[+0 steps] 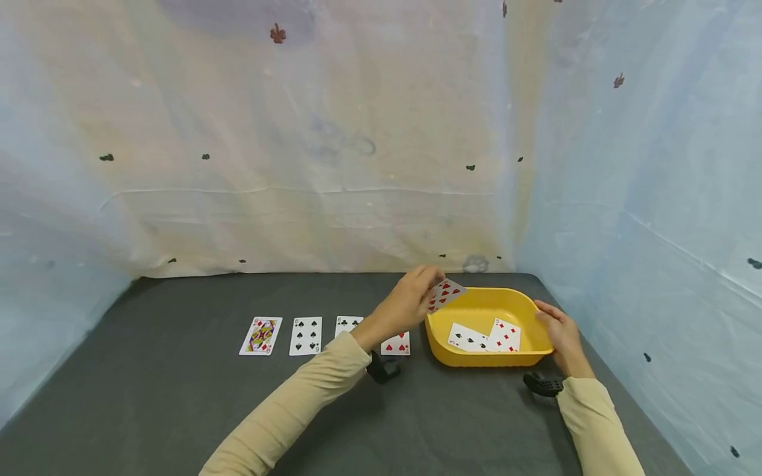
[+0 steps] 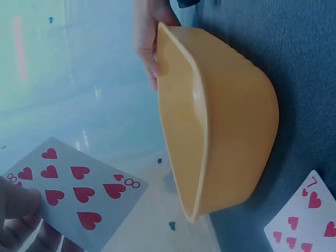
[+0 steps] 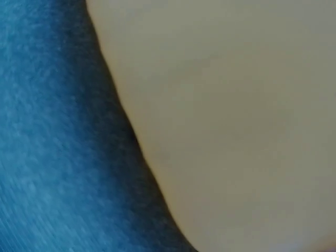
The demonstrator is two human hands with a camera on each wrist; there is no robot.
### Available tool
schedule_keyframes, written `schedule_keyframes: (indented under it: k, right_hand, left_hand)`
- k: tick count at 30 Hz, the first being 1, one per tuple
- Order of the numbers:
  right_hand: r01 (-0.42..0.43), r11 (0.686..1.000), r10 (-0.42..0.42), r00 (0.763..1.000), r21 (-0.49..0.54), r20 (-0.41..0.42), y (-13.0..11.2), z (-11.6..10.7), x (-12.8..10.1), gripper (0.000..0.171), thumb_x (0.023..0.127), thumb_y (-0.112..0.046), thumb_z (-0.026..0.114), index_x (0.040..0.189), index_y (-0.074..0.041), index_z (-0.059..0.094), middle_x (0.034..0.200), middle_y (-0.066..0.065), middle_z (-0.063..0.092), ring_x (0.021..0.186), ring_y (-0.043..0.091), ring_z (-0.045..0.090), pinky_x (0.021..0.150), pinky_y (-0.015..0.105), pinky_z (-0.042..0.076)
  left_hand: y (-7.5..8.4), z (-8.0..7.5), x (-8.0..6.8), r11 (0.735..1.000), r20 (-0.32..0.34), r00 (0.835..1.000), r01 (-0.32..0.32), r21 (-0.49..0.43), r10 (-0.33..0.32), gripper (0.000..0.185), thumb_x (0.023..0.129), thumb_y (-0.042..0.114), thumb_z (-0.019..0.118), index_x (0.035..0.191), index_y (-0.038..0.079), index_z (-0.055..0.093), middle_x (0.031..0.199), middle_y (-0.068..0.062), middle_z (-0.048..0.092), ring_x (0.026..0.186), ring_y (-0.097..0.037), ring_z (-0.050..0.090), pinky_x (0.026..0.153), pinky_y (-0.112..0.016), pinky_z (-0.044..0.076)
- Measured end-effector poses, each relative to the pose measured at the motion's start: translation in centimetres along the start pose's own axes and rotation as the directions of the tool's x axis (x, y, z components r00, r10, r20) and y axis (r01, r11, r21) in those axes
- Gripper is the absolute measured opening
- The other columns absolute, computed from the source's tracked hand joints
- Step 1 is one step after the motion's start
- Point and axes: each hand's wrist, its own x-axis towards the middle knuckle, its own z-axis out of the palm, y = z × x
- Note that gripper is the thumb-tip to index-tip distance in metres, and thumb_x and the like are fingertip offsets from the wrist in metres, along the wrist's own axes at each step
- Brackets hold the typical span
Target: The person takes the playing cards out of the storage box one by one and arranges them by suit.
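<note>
Eight of hearts [image 1: 445, 293] hangs just over the left rim of a yellow tub [image 1: 476, 359], pinched by its corner between the thumb and fingers of the left hand [image 1: 411, 304]. The right hand [image 1: 558, 336] rests against the tub's right wall, fingers fairly straight, apparently steadying it near the worktop's [image 1: 178, 410] right edge. Two cards [image 1: 485, 336] already lie face up on the tub's floor. Four more sit in a row toward the worktop's middle: a queen [image 1: 260, 336], a black six [image 1: 306, 335], a club card [image 1: 348, 323] and a seven of hearts [image 1: 395, 344], the last two partly hidden by the left forearm. By appearances, the step is dropping this card into the tub; the next move calls for carrying it further over the opening and loosening the pinch.
</note>
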Motion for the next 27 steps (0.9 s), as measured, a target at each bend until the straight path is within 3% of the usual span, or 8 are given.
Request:
schedule_keyframes:
  k: [5, 10, 18, 23, 27]
  right_hand:
    - [0.001, 1.0, -0.002, 0.999, 0.022, 0.047, -0.2, -0.3, 0.0, 0.051, 0.104, -0.024, 0.043, 0.15, -0.003, 0.034, 0.148, 0.023, 0.032, 0.085, 0.002, 0.058, 0.074, 0.024, 0.054]
    - [0.013, 0.998, -0.015, 0.999, 0.06, 0.045, -0.6, -0.1, -0.3, 0.05, 0.104, -0.021, 0.042, 0.15, -0.003, 0.033, 0.147, 0.022, 0.033, 0.089, 0.003, 0.057, 0.076, 0.023, 0.053]
    - [0.022, 0.999, -0.022, 1.0, 0.036, -0.003, -0.5, 0.2, -0.3, 0.046, 0.103, -0.018, 0.041, 0.146, -0.002, 0.04, 0.144, 0.022, 0.038, 0.09, 0.009, 0.059, 0.075, 0.025, 0.054]
    - [0.024, 0.999, -0.025, 0.999, -0.032, -0.043, -0.4, 0.5, 0.0, 0.045, 0.104, -0.018, 0.039, 0.146, -0.003, 0.041, 0.145, 0.024, 0.038, 0.103, 0.024, 0.057, 0.076, 0.027, 0.054]
    - [0.027, 0.998, -0.031, 0.997, -0.063, -0.065, -0.4, 0.6, 0.2, 0.044, 0.104, -0.018, 0.038, 0.146, -0.003, 0.042, 0.145, 0.024, 0.039, 0.11, 0.032, 0.054, 0.076, 0.026, 0.054]
  left_hand:
    - [-0.2, -0.8, -0.9, 0.997, -0.045, 0.999, 0.024, -0.073, -0.027, 0.018, 0.095, -0.005, 0.053, 0.111, 0.002, 0.055, 0.095, -0.009, 0.055, 0.081, -0.017, 0.052, 0.068, -0.026, 0.047]
    - [-0.2, -1.6, -2.0, 0.983, -0.016, 0.993, 0.11, -0.147, -0.113, 0.017, 0.096, -0.001, 0.056, 0.113, 0.003, 0.054, 0.094, -0.006, 0.055, 0.079, -0.016, 0.054, 0.066, -0.026, 0.048]
    - [-0.9, -2.7, -3.9, 0.918, 0.031, 0.958, 0.281, -0.279, -0.284, 0.02, 0.095, 0.003, 0.059, 0.114, 0.006, 0.053, 0.094, -0.003, 0.055, 0.076, -0.014, 0.056, 0.064, -0.027, 0.049]
    - [-1.1, -3.0, -5.3, 0.838, 0.077, 0.922, 0.376, -0.396, -0.378, 0.022, 0.094, 0.003, 0.061, 0.115, 0.005, 0.052, 0.092, -0.004, 0.054, 0.072, -0.015, 0.059, 0.065, -0.035, 0.054]
    - [-1.3, -3.1, -6.3, 0.72, 0.141, 0.881, 0.453, -0.525, -0.451, 0.024, 0.094, 0.002, 0.061, 0.116, 0.003, 0.05, 0.094, -0.009, 0.053, 0.073, -0.019, 0.062, 0.067, -0.047, 0.056]
